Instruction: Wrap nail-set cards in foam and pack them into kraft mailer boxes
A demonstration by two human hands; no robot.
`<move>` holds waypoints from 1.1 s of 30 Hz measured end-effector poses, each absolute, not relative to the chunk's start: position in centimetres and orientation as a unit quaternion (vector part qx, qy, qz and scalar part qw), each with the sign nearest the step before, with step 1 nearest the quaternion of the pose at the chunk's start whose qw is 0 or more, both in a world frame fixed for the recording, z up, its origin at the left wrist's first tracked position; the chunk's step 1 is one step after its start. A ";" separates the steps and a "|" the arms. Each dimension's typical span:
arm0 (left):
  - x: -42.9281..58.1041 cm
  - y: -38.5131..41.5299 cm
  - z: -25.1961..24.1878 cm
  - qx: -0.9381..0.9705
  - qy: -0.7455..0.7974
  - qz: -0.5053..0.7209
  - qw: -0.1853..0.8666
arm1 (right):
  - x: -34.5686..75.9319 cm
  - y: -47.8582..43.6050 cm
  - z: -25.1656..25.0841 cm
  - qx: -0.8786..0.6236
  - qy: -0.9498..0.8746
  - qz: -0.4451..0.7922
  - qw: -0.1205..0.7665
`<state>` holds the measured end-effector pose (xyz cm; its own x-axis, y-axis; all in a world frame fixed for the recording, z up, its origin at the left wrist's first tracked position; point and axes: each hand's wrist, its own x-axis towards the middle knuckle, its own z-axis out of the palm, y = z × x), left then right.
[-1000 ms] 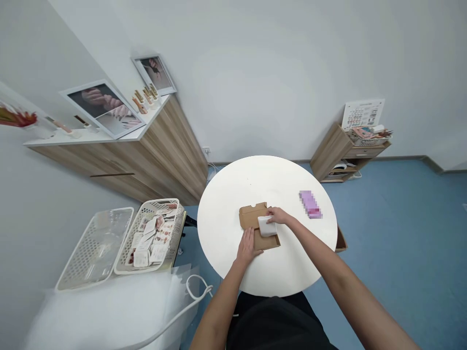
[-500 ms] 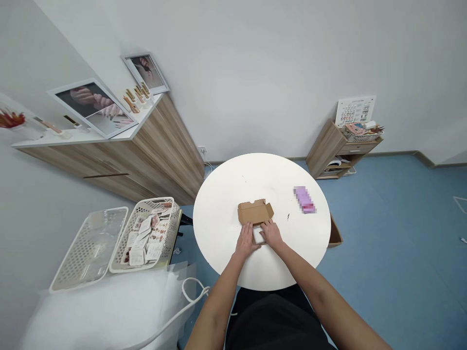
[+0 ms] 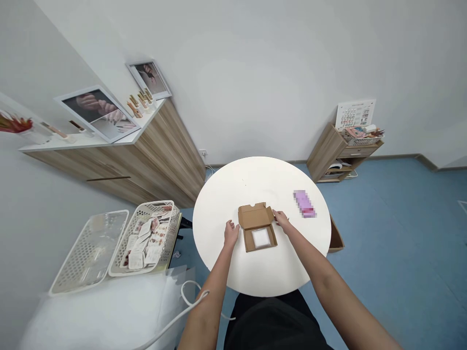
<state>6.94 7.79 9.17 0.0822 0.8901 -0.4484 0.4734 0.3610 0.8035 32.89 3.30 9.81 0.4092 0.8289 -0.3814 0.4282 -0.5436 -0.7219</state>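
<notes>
A small brown cardboard box (image 3: 248,241) lies open on the round white table (image 3: 255,279), its lid (image 3: 255,217) folded back away from me. Inside the tray part sits a white square item (image 3: 260,238), right of its middle; its kind is not clear. Just left of the box is my left hand (image 3: 231,233), fingers loosely curved and apart, holding nothing. At the lid's right side flap, my right hand (image 3: 280,218) has its fingertips close to or touching the cardboard, fingers apart.
A blurred purple item (image 3: 304,203) lies on the table's right side. White baskets (image 3: 146,238) with cards stand at left, near a white cable (image 3: 175,318). A wooden cabinet (image 3: 171,150) and a small shelf unit (image 3: 328,155) stand beyond. A brown carton (image 3: 334,236) is on the floor.
Both hands have come off the tray part of the box and moved apart, the left outward, the right up to the lid flap. The white item now shows fully.
</notes>
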 end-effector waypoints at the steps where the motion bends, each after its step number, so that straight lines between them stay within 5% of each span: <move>1: 7.2 8.7 9.4 0.500 0.651 0.191 0.539 | 32.8 3.8 9.9 -0.785 -0.380 0.401 0.281; 5: 8.4 11.0 10.3 0.482 0.621 0.182 0.591 | 31.9 5.3 10.8 -0.747 -0.312 0.495 0.315; 13: 8.2 11.0 13.1 0.497 0.591 0.178 0.610 | 33.0 5.4 12.8 -0.745 -0.354 0.484 0.292; 24: 8.8 6.2 15.6 0.701 0.555 0.207 0.398 | 31.0 1.8 16.1 -0.788 -0.531 0.262 0.171; 33: 7.6 2.6 13.6 0.732 0.548 0.199 0.353 | 30.7 -3.0 16.1 -0.750 -0.540 0.323 0.204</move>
<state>7.62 2.64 13.58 0.3206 0.9424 -0.0955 0.6609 -0.1504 0.7353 30.74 -2.98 16.06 0.2076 0.9418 -0.2643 0.6782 -0.3333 -0.6549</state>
